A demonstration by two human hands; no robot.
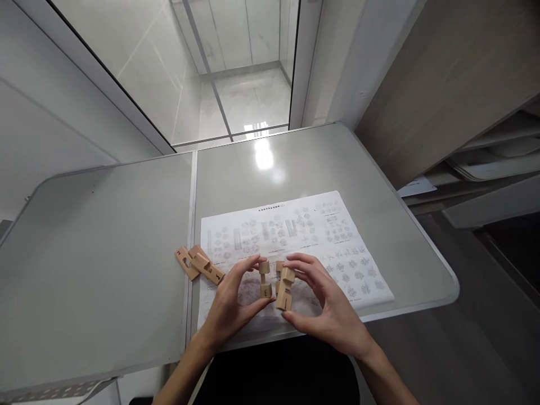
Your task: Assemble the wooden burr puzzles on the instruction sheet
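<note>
My left hand (236, 295) pinches a notched wooden puzzle piece (265, 289) between thumb and fingers, holding it upright by its two ends. A short gap to the right, my right hand (323, 295) grips two interlocked wooden puzzle pieces (286, 289), the thumb below and the fingers on top. Both hands are over a printed instruction sheet (291, 225) covered with small diagrams. Several more notched wooden pieces (184, 263) lie in a loose pile left of my left hand, some with dark numbers on them.
The sheet lies on a grey folding table (139, 236) with a metal seam (192, 202) down its surface. A glass door (236, 73) stands behind the far edge. On the right is a wooden shelf unit (464, 163) with papers.
</note>
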